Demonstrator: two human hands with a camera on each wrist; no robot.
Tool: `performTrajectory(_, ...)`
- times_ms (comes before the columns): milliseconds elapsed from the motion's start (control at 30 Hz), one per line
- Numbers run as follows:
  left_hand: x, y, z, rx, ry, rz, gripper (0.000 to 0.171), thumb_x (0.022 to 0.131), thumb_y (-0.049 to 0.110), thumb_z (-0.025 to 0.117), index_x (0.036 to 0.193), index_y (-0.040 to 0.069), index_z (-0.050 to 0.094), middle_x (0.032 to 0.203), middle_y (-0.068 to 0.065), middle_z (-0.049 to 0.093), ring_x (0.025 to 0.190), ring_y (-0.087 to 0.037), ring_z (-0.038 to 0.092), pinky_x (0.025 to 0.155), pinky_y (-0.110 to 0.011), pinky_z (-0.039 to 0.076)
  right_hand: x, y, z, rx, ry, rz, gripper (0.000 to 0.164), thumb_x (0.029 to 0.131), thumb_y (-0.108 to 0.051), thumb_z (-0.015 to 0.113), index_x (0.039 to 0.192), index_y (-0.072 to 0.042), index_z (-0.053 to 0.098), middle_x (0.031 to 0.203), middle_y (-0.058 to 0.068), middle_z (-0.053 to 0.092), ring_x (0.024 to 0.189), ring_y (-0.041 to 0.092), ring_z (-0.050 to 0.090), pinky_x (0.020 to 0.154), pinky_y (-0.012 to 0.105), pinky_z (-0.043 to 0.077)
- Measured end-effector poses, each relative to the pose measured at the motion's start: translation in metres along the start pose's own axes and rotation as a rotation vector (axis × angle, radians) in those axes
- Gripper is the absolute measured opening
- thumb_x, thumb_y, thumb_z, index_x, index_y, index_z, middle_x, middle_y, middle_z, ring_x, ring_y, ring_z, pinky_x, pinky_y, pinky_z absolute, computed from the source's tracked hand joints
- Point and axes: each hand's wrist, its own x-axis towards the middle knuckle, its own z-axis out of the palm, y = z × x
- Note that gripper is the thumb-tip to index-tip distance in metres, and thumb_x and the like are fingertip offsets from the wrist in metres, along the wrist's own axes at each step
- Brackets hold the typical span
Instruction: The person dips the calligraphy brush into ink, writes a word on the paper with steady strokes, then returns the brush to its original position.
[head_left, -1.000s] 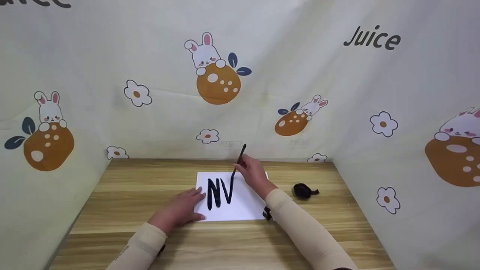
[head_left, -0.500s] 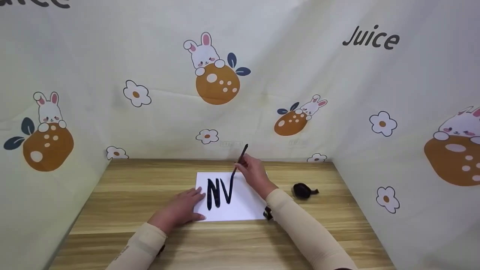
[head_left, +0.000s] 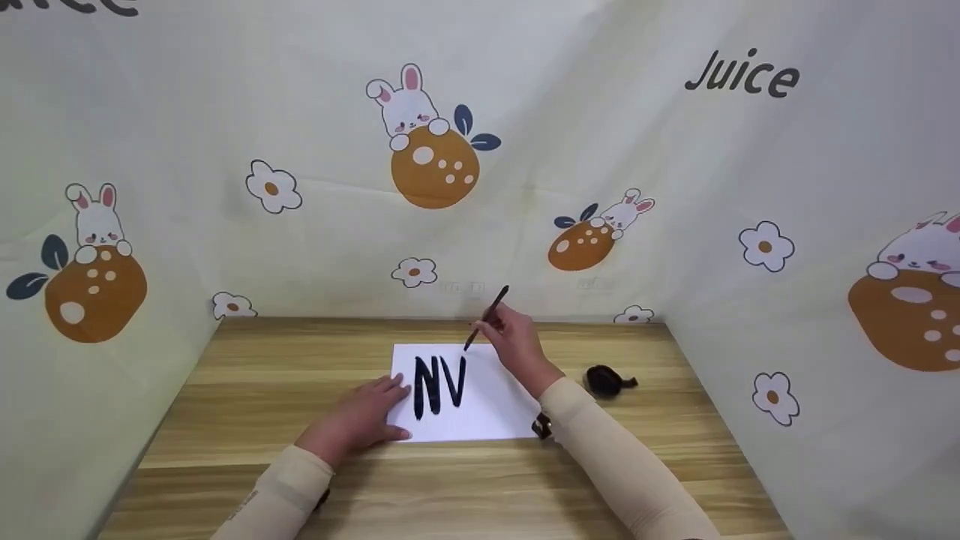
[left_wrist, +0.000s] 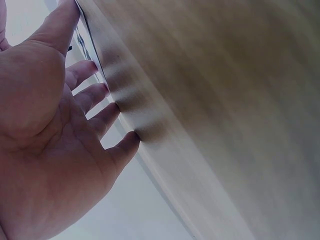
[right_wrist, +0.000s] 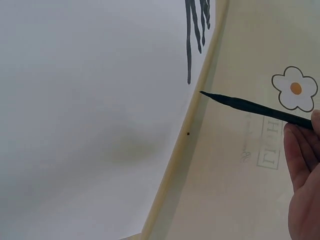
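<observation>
A white sheet of paper [head_left: 491, 409] lies on the wooden table, marked with thick black strokes [head_left: 454, 386] that look like "NV". My left hand [head_left: 364, 412] rests at the paper's left edge, fingers spread; in the left wrist view the fingertips [left_wrist: 131, 140] touch the surface. With fingers and thumb my right hand [head_left: 517, 341] pinches a dark brush [head_left: 491, 311] near the paper's far edge. In the right wrist view the pointed brush tip [right_wrist: 212, 95] appears apart from the paper, just past the last stroke.
A small round black dish with a short handle [head_left: 604, 382] stands on the table [head_left: 450, 491] right of the paper. Pale cloth walls [head_left: 315, 247] printed with rabbits, oranges and flowers enclose the back and both sides.
The brush tip has lifted away from the top of the last stroke, and the brush leans further right. My right hand has shifted slightly right; the left hand stays put.
</observation>
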Motion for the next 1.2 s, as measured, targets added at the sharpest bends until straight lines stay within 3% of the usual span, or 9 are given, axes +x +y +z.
performTrajectory(533,-0.001,0.001,-0.001,0.012,0.002,-0.001,0.083,0.096,0.041,0.087,0.158,-0.005,0.055,0.171,-0.028,0.042,0.158,-0.053,0.036,0.126,-0.071,0.032,-0.013,-0.001,-0.004,-0.037,0.038,-0.021,0.010,0.104,-0.017,0.080,0.101,-0.011,0.072,0.096,0.001,0.080,0.091,0.016,0.077,0.082,0.035,0.067)
performTrajectory(1200,0.001,-0.002,0.003,0.018,0.011,0.004,0.084,0.095,0.041,0.088,0.157,-0.005,0.056,0.170,-0.027,0.043,0.158,-0.052,0.038,0.125,-0.070,0.034,-0.019,-0.001,0.000,-0.058,0.004,-0.048,0.006,0.102,-0.009,0.081,0.103,-0.008,0.075,0.099,0.003,0.080,0.094,0.018,0.079,0.087,0.037,0.066)
